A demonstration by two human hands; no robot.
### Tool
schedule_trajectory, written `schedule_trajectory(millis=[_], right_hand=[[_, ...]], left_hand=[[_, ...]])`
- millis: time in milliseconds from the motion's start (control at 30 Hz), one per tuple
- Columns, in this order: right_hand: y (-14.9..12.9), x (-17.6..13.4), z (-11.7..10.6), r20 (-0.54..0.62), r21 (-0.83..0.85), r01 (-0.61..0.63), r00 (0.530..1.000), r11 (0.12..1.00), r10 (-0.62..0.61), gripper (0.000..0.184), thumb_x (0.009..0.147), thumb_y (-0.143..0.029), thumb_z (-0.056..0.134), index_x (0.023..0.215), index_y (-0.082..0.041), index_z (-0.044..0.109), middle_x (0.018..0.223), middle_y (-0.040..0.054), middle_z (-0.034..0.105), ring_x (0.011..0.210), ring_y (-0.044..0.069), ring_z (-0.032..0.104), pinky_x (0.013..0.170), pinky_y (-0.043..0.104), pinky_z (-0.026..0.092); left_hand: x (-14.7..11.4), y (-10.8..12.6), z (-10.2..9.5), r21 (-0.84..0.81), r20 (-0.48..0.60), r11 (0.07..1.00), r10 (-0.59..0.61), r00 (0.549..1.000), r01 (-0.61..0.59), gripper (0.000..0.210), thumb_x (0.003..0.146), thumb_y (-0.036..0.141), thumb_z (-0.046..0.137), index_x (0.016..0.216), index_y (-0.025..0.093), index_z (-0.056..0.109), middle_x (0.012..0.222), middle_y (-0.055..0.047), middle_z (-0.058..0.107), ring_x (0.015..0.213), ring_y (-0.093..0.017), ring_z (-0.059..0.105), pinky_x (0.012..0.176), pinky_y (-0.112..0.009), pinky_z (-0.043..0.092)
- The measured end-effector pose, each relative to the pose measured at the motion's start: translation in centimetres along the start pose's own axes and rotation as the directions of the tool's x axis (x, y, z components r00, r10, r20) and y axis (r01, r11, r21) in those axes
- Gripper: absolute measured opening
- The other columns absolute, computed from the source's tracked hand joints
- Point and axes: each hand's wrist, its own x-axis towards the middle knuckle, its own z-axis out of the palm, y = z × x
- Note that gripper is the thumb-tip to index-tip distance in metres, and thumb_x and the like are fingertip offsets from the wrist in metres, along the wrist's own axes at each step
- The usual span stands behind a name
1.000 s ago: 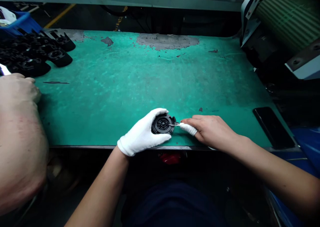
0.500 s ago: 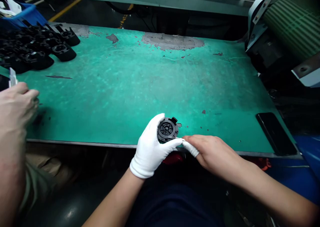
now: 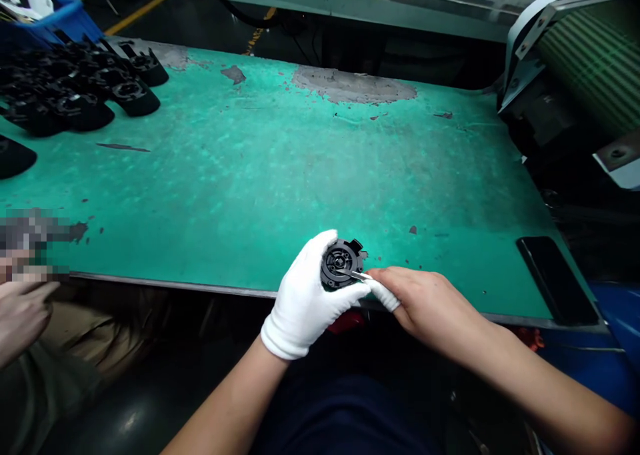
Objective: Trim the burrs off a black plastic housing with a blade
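Note:
My left hand [image 3: 306, 293], in a white glove, grips a round black plastic part [image 3: 342, 263] by its edge, near the front edge of the green table. Ring-shaped ribs and a small tab at the top show on the part's face. My right hand [image 3: 425, 296] is bare except for a white cover on one finger. Between its fingers it pinches a thin pointed metal blade [image 3: 358, 275], whose tip lies over the part's face. The blade's handle, if there is one, is hidden in the fingers.
Several black housings [image 3: 75, 88] crowd the table's left side beside a blue bin [image 3: 75, 25]. A phone [image 3: 557, 280] lies at the right edge. A green conveyor belt [image 3: 595, 55] stands back right. A co-worker's hand [image 3: 23, 315] is at the far left.
More of the metal blade shows now, and its tip has moved left over the part's face. The co-worker's hand has dropped lower at the left. The view has shifted slightly.

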Motion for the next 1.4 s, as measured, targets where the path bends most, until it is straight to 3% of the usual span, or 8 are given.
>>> schedule_trajectory(millis=[467, 633, 767, 833, 933, 1067, 1267, 1400], right_hand=[[-0.4, 0.8, -2.1, 0.139, -0.078, 0.089, 0.987, 0.993, -0.077, 0.038, 0.087, -0.007, 0.050, 0.114, -0.027, 0.068, 0.106, 0.0042, 0.076, 0.095, 0.022, 0.072, 0.075, 0.027, 0.050], [1.4, -0.5, -2.1, -0.050, 0.121, 0.077, 0.996, 0.990, -0.071, 0.034, 0.097, -0.020, 0.047, 0.123, -0.028, 0.067, 0.122, 0.0030, 0.073, 0.107, 0.022, 0.069, 0.087, 0.030, 0.052], [3.3, -1.6, -1.9, -0.163, 0.232, 0.036, 0.987, 0.972, 0.002, 0.035, 0.104, -0.036, 0.040, 0.130, -0.031, 0.064, 0.133, 0.0014, 0.067, 0.120, 0.023, 0.062, 0.099, 0.035, 0.048], [3.6, -1.6, -1.6, -0.141, 0.229, 0.024, 0.990, 0.973, 0.009, 0.036, 0.104, -0.039, 0.040, 0.130, -0.032, 0.064, 0.129, 0.0014, 0.069, 0.115, 0.023, 0.064, 0.094, 0.036, 0.050], [3.1, -0.7, -1.1, -0.123, 0.187, 0.039, 0.992, 0.982, -0.016, 0.036, 0.104, -0.040, 0.041, 0.131, -0.033, 0.064, 0.118, 0.0006, 0.073, 0.103, 0.021, 0.067, 0.086, 0.034, 0.051], [2.3, 1.6, -1.1, -0.125, 0.027, 0.080, 0.989, 0.996, -0.076, 0.036, 0.103, -0.035, 0.044, 0.133, -0.033, 0.064, 0.111, 0.0014, 0.074, 0.101, 0.022, 0.067, 0.083, 0.033, 0.050], [2.0, 3.7, -2.3, -0.051, -0.207, 0.077, 0.995, 0.975, -0.089, 0.037, 0.101, -0.028, 0.046, 0.133, -0.034, 0.063, 0.108, 0.0013, 0.074, 0.098, 0.023, 0.069, 0.068, 0.030, 0.046], [1.8, 3.6, -2.4, -0.058, -0.235, 0.053, 0.996, 0.970, -0.068, 0.036, 0.102, -0.031, 0.043, 0.133, -0.033, 0.063, 0.108, 0.0023, 0.074, 0.097, 0.022, 0.069, 0.067, 0.030, 0.044]], left_hand=[[0.6, 0.4, -0.7, -0.002, 0.092, 1.000, -0.010, 0.996, 0.011, 0.089, 0.075, 0.060, 0.078, 0.146, 0.021, 0.041, 0.148, -0.010, 0.051, 0.137, -0.026, 0.051, 0.119, -0.040, 0.041], [2.8, -0.4, -3.8, -0.047, 0.316, 0.993, 0.122, 0.941, -0.113, 0.078, 0.086, 0.032, 0.068, 0.155, 0.023, 0.031, 0.158, -0.007, 0.041, 0.144, -0.024, 0.043, 0.122, -0.040, 0.037], [3.3, -1.6, -5.8, -0.061, 0.073, 0.994, 0.094, 0.993, -0.089, 0.056, 0.095, 0.031, 0.057, 0.149, 0.025, 0.042, 0.155, -0.005, 0.045, 0.144, -0.022, 0.043, 0.124, -0.041, 0.033], [2.7, -1.8, -5.3, -0.084, -0.008, 0.995, 0.047, 0.999, -0.048, 0.073, 0.087, 0.043, 0.070, 0.150, 0.023, 0.038, 0.157, -0.008, 0.041, 0.146, -0.025, 0.040, 0.124, -0.043, 0.032], [1.6, -1.6, -3.5, -0.007, 0.026, 0.999, 0.050, 0.998, -0.050, 0.097, 0.072, 0.048, 0.084, 0.151, 0.022, 0.034, 0.156, -0.011, 0.041, 0.145, -0.029, 0.040, 0.123, -0.045, 0.033], [1.0, -1.3, -1.7, 0.064, 0.018, 0.996, 0.062, 0.998, -0.063, 0.091, 0.077, 0.041, 0.080, 0.151, 0.021, 0.031, 0.145, -0.011, 0.051, 0.137, -0.025, 0.050, 0.119, -0.042, 0.039], [1.2, -1.5, -1.8, 0.074, 0.028, 0.996, 0.055, 0.998, -0.057, 0.092, 0.078, 0.041, 0.079, 0.152, 0.021, 0.028, 0.143, -0.011, 0.052, 0.135, -0.026, 0.051, 0.117, -0.042, 0.041], [1.2, -1.3, -1.9, 0.091, 0.025, 0.995, 0.049, 0.998, -0.051, 0.090, 0.079, 0.040, 0.077, 0.152, 0.021, 0.028, 0.143, -0.012, 0.052, 0.135, -0.026, 0.051, 0.117, -0.043, 0.042]])
